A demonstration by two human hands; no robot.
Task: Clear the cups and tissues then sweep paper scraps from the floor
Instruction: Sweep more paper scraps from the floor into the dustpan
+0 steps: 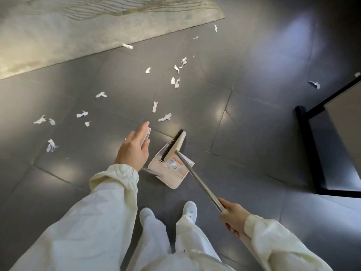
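The paper scraps (165,117) lie on the floor (254,79) from nine to one o'clock, nearer the left hand (133,149), which loosely holds the dustpan handle (147,133), while the right hand (233,217) grips the broom (195,178), pointing to eleven o'clock.

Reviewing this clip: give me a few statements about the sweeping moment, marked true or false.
1. The right hand grips the metal broom handle. True.
2. The broom head is sweeping on the rug. False: it sits at the dustpan, well away from the rug.
3. White paper scraps lie scattered over the dark floor. True.
4. The left hand hangs idle beside the leg. False: it holds the top of the dustpan handle.
5. All the scraps are gathered into one pile. False: they are spread out singly, one lying at the rug's edge.
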